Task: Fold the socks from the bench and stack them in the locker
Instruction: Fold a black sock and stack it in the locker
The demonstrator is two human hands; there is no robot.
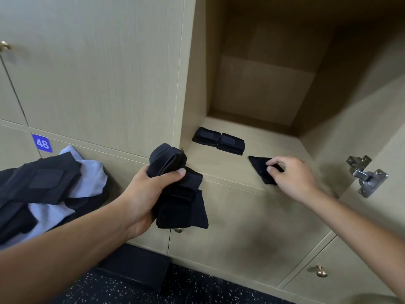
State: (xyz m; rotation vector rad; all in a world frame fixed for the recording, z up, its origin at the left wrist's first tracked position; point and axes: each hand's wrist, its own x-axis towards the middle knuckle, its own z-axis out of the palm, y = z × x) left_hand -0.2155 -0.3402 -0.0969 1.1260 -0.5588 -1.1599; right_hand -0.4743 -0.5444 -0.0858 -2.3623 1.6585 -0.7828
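Black socks bunched in left hand, frame centre; right hand pinches a folded sock at locker edge, centre-right. Risk: sock unfolds or drops off edge w/ loose pinch.

Setting: a changing room or locker room. Evidence: a wall of pale wood-grain locker doors fitted with small brass knobs; a blue number plate reading 48 at 9 o'clock; one open locker compartment at 1 o'clock, with a metal door hinge at 3 o'clock; dark speckled rubber-type flooring at 6 o'clock.
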